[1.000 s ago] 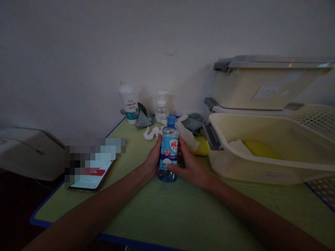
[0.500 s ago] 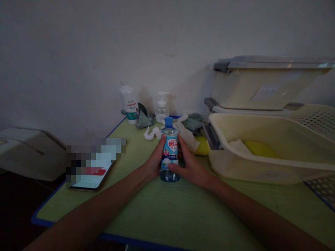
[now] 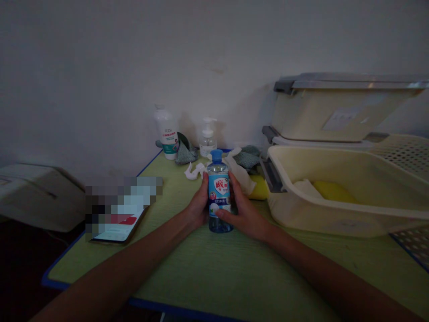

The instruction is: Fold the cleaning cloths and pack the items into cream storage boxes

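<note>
Between my two hands, near the middle of the table, a clear blue-tinted dish soap bottle (image 3: pixel 219 190) with a blue cap and a blue label stands nearly upright. My left hand (image 3: pixel 200 201) is closed against its left side, with the fingers mostly hidden behind it. On the right side my right hand (image 3: pixel 246 212) grips it, the thumb lying across the lower front of the label. Just behind the bottle are a crumpled white tissue (image 3: pixel 194 171) and a white plastic bag (image 3: pixel 239 167).
A cream basin (image 3: pixel 321 219) holding something yellow occupies the right of the green table (image 3: pixel 187 277), with a lidded box (image 3: pixel 321 112) behind. A phone (image 3: pixel 124 223) lies left. Along the wall stand a white bottle (image 3: pixel 166 134), a pump bottle (image 3: pixel 208 143) and grey-green cloths (image 3: pixel 186 152).
The dish soap bottle has turned a little and shifted slightly right between my hands. Both hands stay around it, and the other things keep their places.
</note>
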`<state>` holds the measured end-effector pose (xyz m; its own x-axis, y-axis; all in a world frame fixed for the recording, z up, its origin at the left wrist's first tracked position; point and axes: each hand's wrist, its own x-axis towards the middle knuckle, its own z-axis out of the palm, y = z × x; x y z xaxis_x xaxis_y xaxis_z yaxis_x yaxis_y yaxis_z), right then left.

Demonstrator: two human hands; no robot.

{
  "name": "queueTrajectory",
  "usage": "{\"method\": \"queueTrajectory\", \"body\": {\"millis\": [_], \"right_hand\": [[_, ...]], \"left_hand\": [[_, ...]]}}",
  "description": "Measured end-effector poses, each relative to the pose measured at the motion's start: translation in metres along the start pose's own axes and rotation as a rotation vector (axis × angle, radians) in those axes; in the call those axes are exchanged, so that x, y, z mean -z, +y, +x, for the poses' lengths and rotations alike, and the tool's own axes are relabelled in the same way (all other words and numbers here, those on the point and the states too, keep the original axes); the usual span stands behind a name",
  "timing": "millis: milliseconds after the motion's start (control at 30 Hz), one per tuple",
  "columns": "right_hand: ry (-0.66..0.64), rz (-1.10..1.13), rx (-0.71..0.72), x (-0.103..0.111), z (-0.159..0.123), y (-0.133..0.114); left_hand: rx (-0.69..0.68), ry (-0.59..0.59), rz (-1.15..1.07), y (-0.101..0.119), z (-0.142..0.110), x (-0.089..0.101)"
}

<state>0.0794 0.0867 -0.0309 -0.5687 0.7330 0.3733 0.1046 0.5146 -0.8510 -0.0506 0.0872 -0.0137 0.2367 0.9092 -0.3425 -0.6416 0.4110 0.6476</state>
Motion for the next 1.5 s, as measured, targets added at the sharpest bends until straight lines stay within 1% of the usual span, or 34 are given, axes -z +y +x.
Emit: {"method": "queueTrajectory", "body": {"millis": [200, 333, 433, 500, 533, 600, 667, 833, 900, 1067, 1167, 1233, 1300, 1400, 1500], "right_hand": [[-0.01, -0.049, 0.012, 0.001, 0.0, -0.002], [-0.007, -0.038, 0.03, 0.001, 0.0, -0.002], [-0.004, -0.026, 0.043, 0.001, 0.0, -0.001], [-0.001, -0.014, 0.034, 0.001, 0.0, 0.001], [0.008, -0.013, 0.028, 0.001, 0.0, 0.002], [0.033, -0.027, 0.019, 0.001, 0.0, 0.003], [0.047, -0.046, 0.015, 0.001, 0.001, 0.004], [0.035, -0.045, 0.05, 0.001, 0.001, 0.004], [0.047, -0.042, 0.07, 0.0, 0.001, 0.004], [0.066, -0.118, 0.116, 0.001, 0.003, 0.008], [0.042, -0.172, 0.129, 0.002, 0.005, 0.012], [0.029, -0.193, 0.112, 0.001, 0.005, 0.014], [0.026, -0.235, 0.085, 0.001, 0.005, 0.015], [-0.02, -0.343, 0.021, -0.001, 0.003, 0.012], [-0.114, -0.463, -0.03, -0.002, 0.002, 0.007]], "left_hand": [[-0.06, 0.095, 0.027, 0.001, -0.003, -0.004], [-0.102, 0.11, 0.06, 0.002, -0.005, -0.006], [-0.15, 0.172, 0.121, 0.0, -0.002, -0.003], [-0.214, 0.192, 0.209, -0.004, 0.002, 0.003], [-0.261, 0.175, 0.262, -0.006, 0.004, 0.006], [-0.373, 0.103, 0.357, -0.009, 0.007, 0.012], [-0.439, 0.029, 0.409, -0.011, 0.007, 0.015], [-0.416, -0.091, 0.503, -0.007, 0.0, 0.012], [-0.458, -0.135, 0.539, -0.005, -0.001, 0.011], [-0.675, -0.189, 0.701, 0.003, 0.005, 0.018], [-0.719, -0.201, 0.779, 0.008, 0.013, 0.026], [-0.747, -0.183, 0.824, 0.012, 0.018, 0.029], [-0.807, -0.126, 0.886, 0.017, 0.024, 0.033], [-0.9, 0.036, 1.036, 0.024, 0.033, 0.039], [-0.955, 0.208, 1.137, 0.032, 0.042, 0.049]]}}
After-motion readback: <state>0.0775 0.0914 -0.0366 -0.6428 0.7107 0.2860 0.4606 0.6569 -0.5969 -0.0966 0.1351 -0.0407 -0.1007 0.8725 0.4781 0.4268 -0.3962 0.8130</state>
